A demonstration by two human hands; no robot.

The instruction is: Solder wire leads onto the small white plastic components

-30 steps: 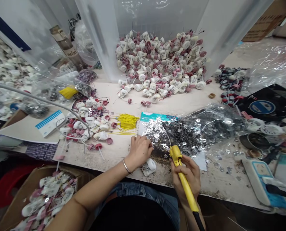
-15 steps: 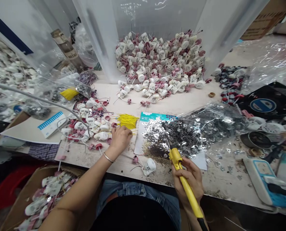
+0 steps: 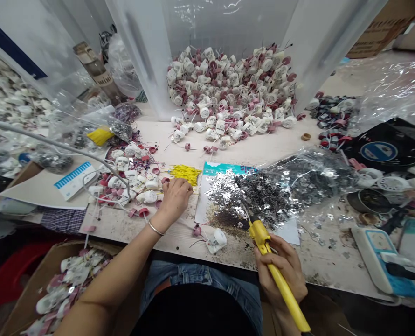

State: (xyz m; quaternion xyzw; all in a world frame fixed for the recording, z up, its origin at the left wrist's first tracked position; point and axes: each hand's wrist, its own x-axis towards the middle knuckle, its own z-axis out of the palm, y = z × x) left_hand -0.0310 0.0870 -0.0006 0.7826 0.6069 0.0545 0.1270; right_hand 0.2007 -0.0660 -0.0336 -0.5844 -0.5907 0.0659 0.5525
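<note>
In the head view, my right hand [image 3: 280,273] grips a yellow soldering iron [image 3: 277,275] by its handle. Its thin metal tip points up and left at the near side of a heap of small silvery metal pieces [image 3: 263,191]. My left hand [image 3: 174,200] lies at the near edge of a bundle of yellow wires [image 3: 186,174], fingers curled; the fingertips are partly hidden, so what they pinch is not clear. Between the hands, close to the table's front edge, rests a white plastic part [image 3: 216,240] with a pink piece and thin leads.
A large translucent bin [image 3: 151,70] spills white and pink parts at the back. More such parts [image 3: 134,175] lie left of the wires, beside a cable. At right are a plastic bag of metal pieces [image 3: 319,177], a small pot [image 3: 368,201] and a power strip [image 3: 382,261].
My right hand and the soldering iron have shifted slightly right and toward me. My left hand has moved a little up the bundle, fingers still curled.
</note>
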